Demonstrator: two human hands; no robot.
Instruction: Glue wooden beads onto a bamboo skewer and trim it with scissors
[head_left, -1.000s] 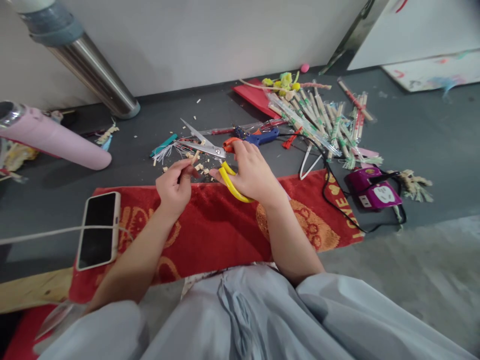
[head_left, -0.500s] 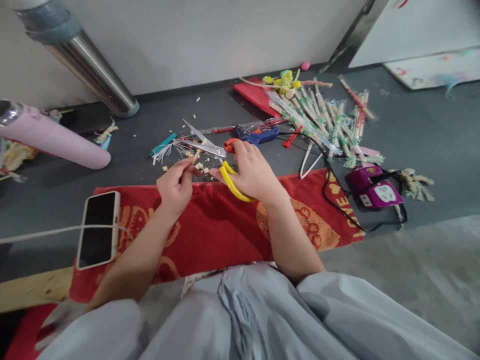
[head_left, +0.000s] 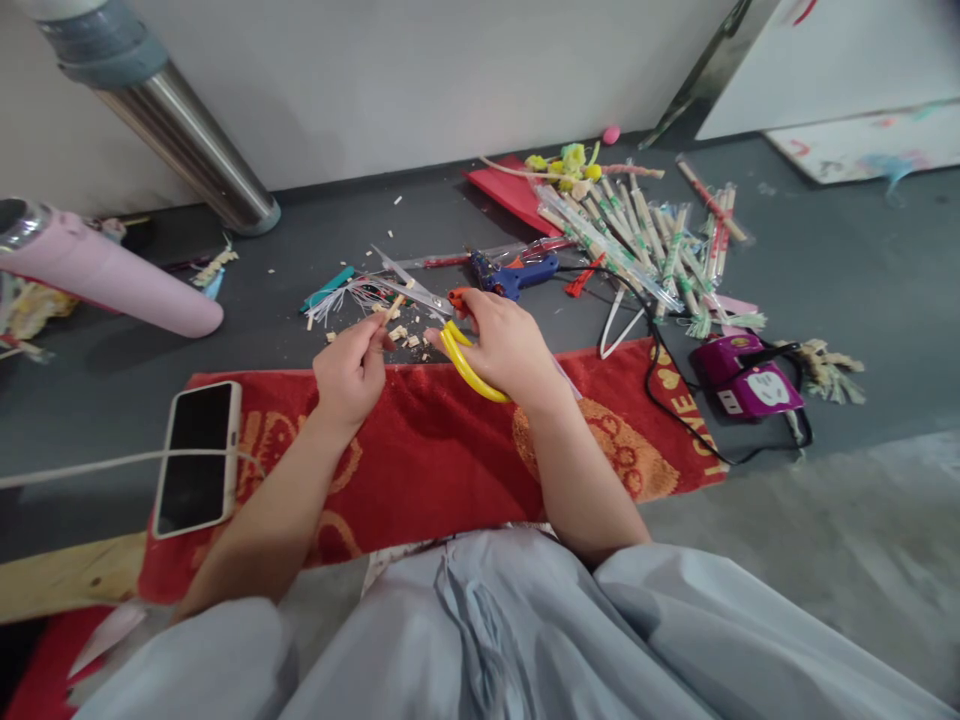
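Floor: dark grey floor (head_left: 825, 260) running up to a white wall at 12 o'clock, with a shiny metal pipe (head_left: 187, 150) coming down at 10 o'clock.
Mat: we're sat over a red towel (head_left: 420, 450) with gold patterns, laid flat across the middle.
Left hand: our left hand (head_left: 349, 370) has its fingertips pinched on a short wooden stick (head_left: 393, 310), which pokes up toward 1 o'clock into the blades.
Right hand: our right hand (head_left: 506, 345) is curled through the yellow handles of the scissors (head_left: 442, 320), thumb up top in the orange loop.
Scissors: blades are parted only a little, pointing toward 10 o'clock, and the stick sits between them just past the towel's far edge.
Offcuts: little wooden bits (head_left: 401, 335) scattered on the floor right under the blades.
Glue gun: blue glue gun (head_left: 514, 272) lying just beyond our right hand at 12 o'clock.
Stick pile: heap of wrapped chopsticks (head_left: 645, 245) at 2 o'clock, well apart from the hands.
Phone: phone (head_left: 196, 458) face up at 9 o'clock on the towel's left end, white cable plugged in.
Other stuff: purple gadget (head_left: 746, 378) at 3 o'clock with a black cord, pink bottle (head_left: 105, 275) lying on its side at 10 o'clock.
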